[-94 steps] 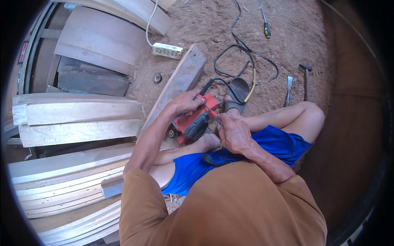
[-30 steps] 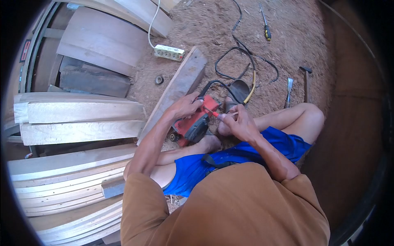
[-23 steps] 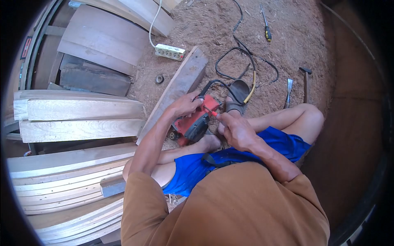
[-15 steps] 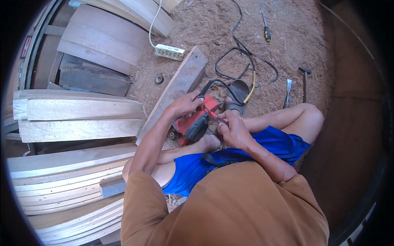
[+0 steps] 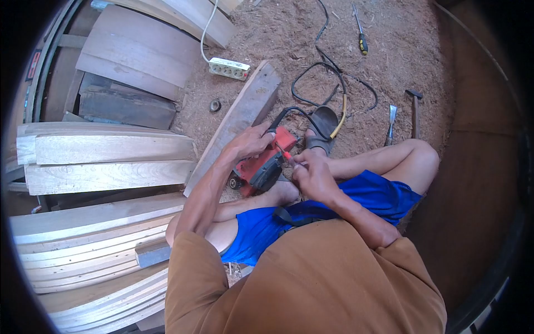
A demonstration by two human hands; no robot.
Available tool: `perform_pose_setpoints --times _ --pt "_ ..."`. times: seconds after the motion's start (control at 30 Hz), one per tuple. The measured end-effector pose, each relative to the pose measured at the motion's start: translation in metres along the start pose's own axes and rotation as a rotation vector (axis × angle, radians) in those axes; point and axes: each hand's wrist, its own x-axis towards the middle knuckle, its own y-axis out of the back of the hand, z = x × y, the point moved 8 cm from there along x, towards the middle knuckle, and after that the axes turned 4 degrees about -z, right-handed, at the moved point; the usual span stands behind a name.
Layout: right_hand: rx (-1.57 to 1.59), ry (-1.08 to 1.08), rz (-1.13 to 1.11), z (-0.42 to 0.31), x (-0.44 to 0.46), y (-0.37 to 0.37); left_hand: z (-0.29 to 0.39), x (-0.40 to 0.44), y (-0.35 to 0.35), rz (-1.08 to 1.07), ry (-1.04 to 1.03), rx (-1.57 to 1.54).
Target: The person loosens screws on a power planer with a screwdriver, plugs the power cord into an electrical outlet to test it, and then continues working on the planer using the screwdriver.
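A red and black power tool (image 5: 260, 167), its black cord leading up from its rear, rests between my lower legs. My left hand (image 5: 251, 142) is wrapped round the upper end of the tool by the cord. In my right hand (image 5: 312, 173) is a small screwdriver (image 5: 287, 156) with a red handle, gripped between thumb and fingers. Its tip touches or nearly touches the red housing; the exact contact point is too small to make out. Just beyond the tool lies a sandal (image 5: 324, 121) at my foot.
A thick wooden beam (image 5: 239, 117) lies left of the tool. Stacked planks (image 5: 111, 149) fill the left side. A power strip (image 5: 228, 68), a black ring (image 5: 215, 105), a yellow-black screwdriver (image 5: 362, 43), a chisel (image 5: 391, 123) and a hammer (image 5: 415, 111) lie on the ground.
My right hand has shifted and changed its hold on the screwdriver's handle, the fingers closing and turning several times. My left hand has stayed on the power tool, which has hardly moved.
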Motion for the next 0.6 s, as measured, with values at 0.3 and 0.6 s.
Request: perform_pose_setpoints --times 0.3,0.6 --pt "-0.231 -0.134 -0.063 -0.011 0.001 0.019 0.004 -0.005 0.002 0.031 0.031 -0.031" --pt "-0.092 -0.251 -0.123 -0.01 0.006 0.007 0.005 -0.005 0.002 0.053 0.032 -0.017"
